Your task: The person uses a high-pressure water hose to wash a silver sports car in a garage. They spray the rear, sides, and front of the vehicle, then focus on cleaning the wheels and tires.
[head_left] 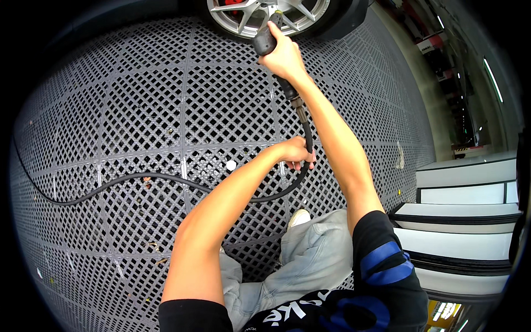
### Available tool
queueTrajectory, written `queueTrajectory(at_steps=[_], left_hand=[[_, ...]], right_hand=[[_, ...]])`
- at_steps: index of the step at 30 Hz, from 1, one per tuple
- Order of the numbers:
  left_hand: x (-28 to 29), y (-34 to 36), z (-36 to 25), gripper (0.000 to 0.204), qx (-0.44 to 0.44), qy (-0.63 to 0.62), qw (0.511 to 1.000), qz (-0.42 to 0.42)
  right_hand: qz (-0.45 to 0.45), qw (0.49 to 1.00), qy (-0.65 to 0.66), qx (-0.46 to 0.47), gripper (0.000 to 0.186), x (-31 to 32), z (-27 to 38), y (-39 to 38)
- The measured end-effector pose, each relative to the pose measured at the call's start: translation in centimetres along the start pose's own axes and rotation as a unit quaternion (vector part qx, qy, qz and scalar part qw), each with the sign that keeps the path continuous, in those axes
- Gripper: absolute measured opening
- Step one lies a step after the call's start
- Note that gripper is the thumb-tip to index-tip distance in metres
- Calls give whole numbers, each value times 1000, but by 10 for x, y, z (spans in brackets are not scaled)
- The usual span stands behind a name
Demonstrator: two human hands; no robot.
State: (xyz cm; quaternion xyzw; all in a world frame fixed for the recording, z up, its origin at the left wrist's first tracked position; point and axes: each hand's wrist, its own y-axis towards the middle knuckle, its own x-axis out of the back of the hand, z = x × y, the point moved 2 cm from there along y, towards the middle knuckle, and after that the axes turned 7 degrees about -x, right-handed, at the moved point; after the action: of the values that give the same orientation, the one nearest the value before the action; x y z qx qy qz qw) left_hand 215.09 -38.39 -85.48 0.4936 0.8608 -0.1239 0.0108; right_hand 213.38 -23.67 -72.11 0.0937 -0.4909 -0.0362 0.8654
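Observation:
My right hand [286, 57], arm stretched forward, is wrapped round the grip of a black air impact wrench [265, 42]. The wrench's front end is up against the middle of a silver spoked car wheel [247, 15] at the top edge; the exact contact point is too small to make out. From the grip's bottom a fitting [299, 108] leads into a black air hose [141, 175]. Lower down, my left hand [297, 151] is closed round this hose, which bends below it and snakes off left along the floor.
Grey lattice floor tiles [141, 122] spread all round. A small white round thing [231, 165] lies left of my left hand. White, black-edged panels [459, 243] are stacked at the right. The wheel's dark tyre [336, 19] is ahead; my light shoe [299, 218] is below the hose.

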Motion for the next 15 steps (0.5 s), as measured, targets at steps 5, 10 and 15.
queueTrajectory(at_steps=[5,10,15], left_hand=[[6,12,3,11,-36,-30,998,-46],[3,11,1,14,-43,-32,998,-45],[4,13,-1,10,-41,-45,997,-49]], right_hand=[[-17,999,17,45,96,1,-5,15],[-20,999,30,25,96,8,-20,20],[-81,995,22,51,95,20,-31,27]])
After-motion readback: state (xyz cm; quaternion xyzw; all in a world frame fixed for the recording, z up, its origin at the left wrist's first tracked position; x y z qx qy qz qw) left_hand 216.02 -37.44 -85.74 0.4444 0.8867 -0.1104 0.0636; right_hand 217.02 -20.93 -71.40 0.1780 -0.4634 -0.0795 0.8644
